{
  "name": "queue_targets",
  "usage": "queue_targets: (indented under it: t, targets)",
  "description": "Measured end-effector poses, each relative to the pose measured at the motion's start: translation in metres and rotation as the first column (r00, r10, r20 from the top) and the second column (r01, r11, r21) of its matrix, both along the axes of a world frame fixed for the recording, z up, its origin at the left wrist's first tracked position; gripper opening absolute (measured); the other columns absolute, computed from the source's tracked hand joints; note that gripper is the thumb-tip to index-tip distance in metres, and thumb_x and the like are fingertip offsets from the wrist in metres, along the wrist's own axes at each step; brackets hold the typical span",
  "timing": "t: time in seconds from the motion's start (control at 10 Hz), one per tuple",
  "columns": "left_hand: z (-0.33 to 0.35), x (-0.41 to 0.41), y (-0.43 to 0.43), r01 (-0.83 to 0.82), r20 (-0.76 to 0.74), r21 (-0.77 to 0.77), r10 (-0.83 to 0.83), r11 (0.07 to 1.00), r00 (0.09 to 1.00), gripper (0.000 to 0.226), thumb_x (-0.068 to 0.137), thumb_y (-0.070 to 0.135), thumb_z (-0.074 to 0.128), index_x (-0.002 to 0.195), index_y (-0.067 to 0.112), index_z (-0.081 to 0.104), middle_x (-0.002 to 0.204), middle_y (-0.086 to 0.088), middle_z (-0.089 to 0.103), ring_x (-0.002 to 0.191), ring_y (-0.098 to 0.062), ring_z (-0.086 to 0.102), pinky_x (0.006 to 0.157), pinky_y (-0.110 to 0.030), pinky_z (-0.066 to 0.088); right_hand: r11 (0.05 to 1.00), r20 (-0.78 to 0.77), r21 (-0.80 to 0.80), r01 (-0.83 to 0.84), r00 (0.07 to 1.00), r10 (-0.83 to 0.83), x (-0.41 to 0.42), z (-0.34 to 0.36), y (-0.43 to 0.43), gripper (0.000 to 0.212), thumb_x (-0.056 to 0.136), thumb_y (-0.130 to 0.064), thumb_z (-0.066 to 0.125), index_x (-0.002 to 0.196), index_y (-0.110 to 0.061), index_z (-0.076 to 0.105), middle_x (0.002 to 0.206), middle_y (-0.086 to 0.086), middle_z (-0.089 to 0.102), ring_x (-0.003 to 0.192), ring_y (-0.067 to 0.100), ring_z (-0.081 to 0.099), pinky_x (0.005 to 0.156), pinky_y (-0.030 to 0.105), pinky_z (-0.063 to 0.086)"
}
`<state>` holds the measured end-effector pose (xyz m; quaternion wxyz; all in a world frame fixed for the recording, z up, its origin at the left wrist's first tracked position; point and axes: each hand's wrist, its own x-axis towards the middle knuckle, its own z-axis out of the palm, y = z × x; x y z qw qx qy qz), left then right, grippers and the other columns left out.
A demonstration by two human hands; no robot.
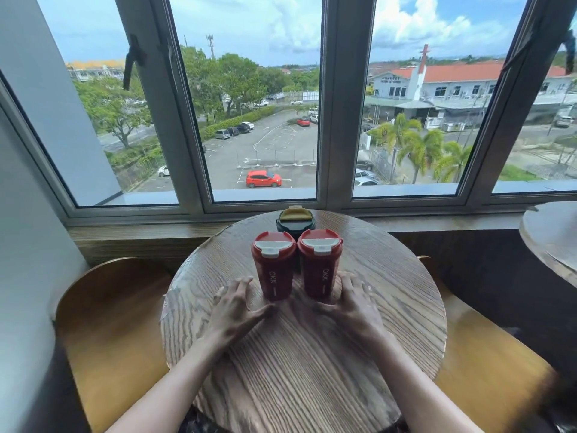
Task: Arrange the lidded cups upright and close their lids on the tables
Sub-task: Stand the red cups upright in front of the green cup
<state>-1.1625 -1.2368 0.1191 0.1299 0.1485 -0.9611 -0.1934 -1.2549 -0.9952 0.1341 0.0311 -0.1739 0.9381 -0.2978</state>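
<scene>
Two red lidded cups stand upright side by side on the round wooden table [296, 364]: the left red cup [274, 270] and the right red cup [319, 266], each with its white flip lid down. Behind them stands a dark green cup [295, 221] with a yellow lid flap, upright. My left hand [232, 303] lies flat on the table just left of the left cup's base, fingers spread, holding nothing. My right hand [354, 300] lies flat just right of the right cup's base, also holding nothing.
A wooden chair [103, 323] stands at the table's left and another chair [487, 364] at its right. A second round table [549, 235] shows at the right edge. A window sill [156, 232] and large windows run behind the table.
</scene>
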Motion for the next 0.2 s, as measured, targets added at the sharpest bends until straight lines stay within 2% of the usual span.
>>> queue_targets:
  t: [0.1, 0.2]
  targets:
    - [0.0024, 0.0034, 0.0044, 0.002, 0.038, -0.081, 0.001, 0.997, 0.999, 0.142, 0.045, 0.102, -0.004, 0.146, 0.014, 0.043, 0.149, -0.001, 0.045, 0.139, -0.022, 0.040, 0.119, -0.042, 0.024, 0.996, -0.027, 0.078, -0.033, 0.999, 0.036, 0.0032, -0.0029, 0.0046, 0.106, 0.071, -0.079, 0.056, 0.152, -0.018, 0.025, 0.161, 0.003, 0.020, 0.150, 0.023, 0.015, 0.123, 0.041, 0.008]
    - [0.0071, 0.0061, 0.0074, 0.003, 0.060, -0.092, 0.003, 0.996, 0.998, 0.144, 0.044, 0.100, -0.010, 0.147, 0.015, 0.042, 0.151, 0.000, 0.043, 0.140, -0.021, 0.038, 0.120, -0.040, 0.024, 0.994, -0.070, 0.108, -0.022, 0.997, 0.030, 0.0067, -0.0017, 0.0052, 0.103, 0.074, -0.079, 0.051, 0.153, -0.019, 0.024, 0.162, 0.002, 0.019, 0.150, 0.020, 0.014, 0.122, 0.037, 0.005]
